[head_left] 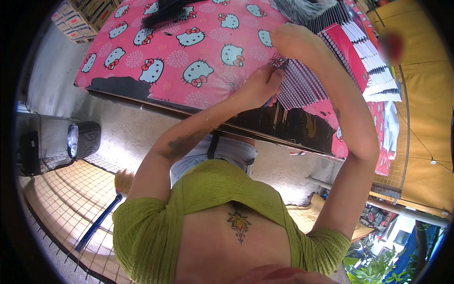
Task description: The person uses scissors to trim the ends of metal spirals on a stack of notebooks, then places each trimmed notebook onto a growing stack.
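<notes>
A person in a green ribbed top leans over a worktop (142, 97) covered with a pink cartoon-cat cloth (189, 42), both hands meeting at a fanned row of spiral-bound notebooks (302, 85) at the far right of the surface. The left hand (260, 85) is closed around a slim tool with a blue tip showing under the fingers, its upper end set against the wire binding, apparently so the coil can be worked while the covers lie flat. The right hand (293, 42) is curled over the top edge of the same row, seemingly pinning it in place; exactly what its fingers pinch cannot be told. More bound notebooks (373, 66), red-covered with white pages, lie overlapped like roof tiles further right, each spine left exposed. A loose black binding comb (165, 18) rests at the far edge of the cloth, and stacked cartons (78, 16) sit at the far left. Below the worktop lies a bare concrete floor, with a dark speaker-like box (85, 139) on the left and a broom with a blue handle (101, 215) lying on a woven mat (52, 199). Yellow sheeting (425, 118) closes the right side, with greenery beyond.
</notes>
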`<act>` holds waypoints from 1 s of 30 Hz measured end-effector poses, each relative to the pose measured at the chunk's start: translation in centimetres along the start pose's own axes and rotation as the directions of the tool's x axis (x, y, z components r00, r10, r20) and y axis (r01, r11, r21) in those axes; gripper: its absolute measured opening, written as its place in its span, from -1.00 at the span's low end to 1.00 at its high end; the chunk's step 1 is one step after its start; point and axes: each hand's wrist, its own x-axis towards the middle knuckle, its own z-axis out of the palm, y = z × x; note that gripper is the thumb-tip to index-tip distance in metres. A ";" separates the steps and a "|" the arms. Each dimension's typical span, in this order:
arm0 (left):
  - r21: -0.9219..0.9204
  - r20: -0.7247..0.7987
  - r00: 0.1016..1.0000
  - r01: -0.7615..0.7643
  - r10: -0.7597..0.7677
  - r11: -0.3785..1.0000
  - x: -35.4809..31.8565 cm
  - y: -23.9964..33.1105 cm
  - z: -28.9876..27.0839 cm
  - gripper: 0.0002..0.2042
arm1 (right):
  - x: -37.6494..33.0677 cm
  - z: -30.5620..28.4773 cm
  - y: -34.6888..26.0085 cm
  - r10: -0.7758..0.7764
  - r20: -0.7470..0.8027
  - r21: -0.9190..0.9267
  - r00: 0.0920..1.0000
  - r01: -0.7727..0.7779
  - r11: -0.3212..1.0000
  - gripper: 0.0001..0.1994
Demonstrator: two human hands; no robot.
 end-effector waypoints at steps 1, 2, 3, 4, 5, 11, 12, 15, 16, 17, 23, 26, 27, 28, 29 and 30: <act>-0.011 0.003 1.000 -0.015 0.015 1.000 -0.3 -0.2 0.0 -0.64 | 0.1 -0.1 -0.2 0.013 0.008 0.023 1.000 -0.013 1.000 -0.86; -0.023 0.006 1.000 -0.030 0.030 0.999 -0.7 -0.4 0.2 -0.63 | 0.2 -0.3 -0.4 0.026 0.017 0.047 1.000 -0.027 0.999 -0.86; -0.033 0.008 0.999 -0.045 0.045 0.998 -0.9 -0.5 0.2 -0.63 | 0.2 -0.7 -0.8 0.019 0.039 0.037 0.999 -0.021 0.999 -0.86; -0.046 0.004 1.000 -0.028 0.028 0.999 -0.8 -0.8 0.1 -0.63 | 0.2 -1.3 -1.1 0.013 0.062 0.028 0.998 -0.015 1.000 -0.86; -0.059 0.000 1.000 -0.010 0.010 0.998 -0.4 -1.0 0.1 -0.63 | 0.3 -1.6 -1.3 0.007 0.084 0.019 0.996 -0.008 1.000 -0.86; -0.128 -0.029 1.000 -0.011 0.007 0.992 0.8 -1.3 0.2 -0.63 | 0.0 -1.3 -1.1 -0.009 0.073 -0.002 0.997 0.009 1.000 -0.85; -0.145 -0.025 1.000 -0.017 0.013 0.989 0.9 -1.3 0.2 -0.63 | 0.0 -1.2 -1.0 -0.013 0.083 -0.001 0.996 0.013 1.000 -0.85; -0.061 -0.043 0.999 0.000 -0.003 0.998 0.9 -1.1 0.5 -0.63 | 0.0 -0.9 -0.8 -0.021 0.110 -0.006 0.994 0.022 1.000 -0.86; -0.078 -0.029 0.999 0.017 -0.019 0.997 0.6 -0.9 0.5 -0.63 | 0.1 -0.7 -0.8 -0.019 0.119 -0.011 0.993 0.020 1.000 -0.87; -0.095 -0.015 0.999 0.035 -0.036 0.995 0.3 -0.8 0.3 -0.62 | 0.1 -0.5 -0.7 -0.017 0.129 -0.016 0.992 0.019 1.000 -0.87; -0.086 -0.001 1.000 0.018 -0.018 0.996 -0.3 -1.8 0.4 -0.61 | 1.2 2.4 -0.4 -0.087 -0.310 0.150 0.947 0.139 0.979 -0.87; -0.081 -0.048 0.998 0.023 -0.027 0.996 0.4 -2.3 0.1 -0.61 | 1.0 1.2 -1.3 -0.091 -0.172 0.070 0.981 0.104 0.992 -0.87; -0.075 -0.053 0.998 0.016 -0.020 0.997 0.4 -2.2 0.1 -0.61 | 0.9 1.2 -1.2 -0.091 -0.144 0.050 0.985 0.099 0.994 -0.87; -0.098 -0.071 0.997 -0.012 0.005 0.995 0.5 -2.2 0.2 -0.63 | 0.8 1.2 -1.1 -0.090 -0.115 0.030 0.989 0.094 0.995 -0.87; -0.121 -0.089 0.996 -0.040 0.029 0.992 0.5 -2.1 0.4 -0.64 | 0.6 1.3 -1.0 -0.089 -0.088 0.010 0.992 0.091 0.996 -0.87; -0.143 -0.106 0.993 -0.069 0.054 0.987 0.6 -2.0 0.5 -0.65 | 0.5 1.4 -0.8 -0.095 -0.091 0.015 0.991 0.097 0.995 -0.87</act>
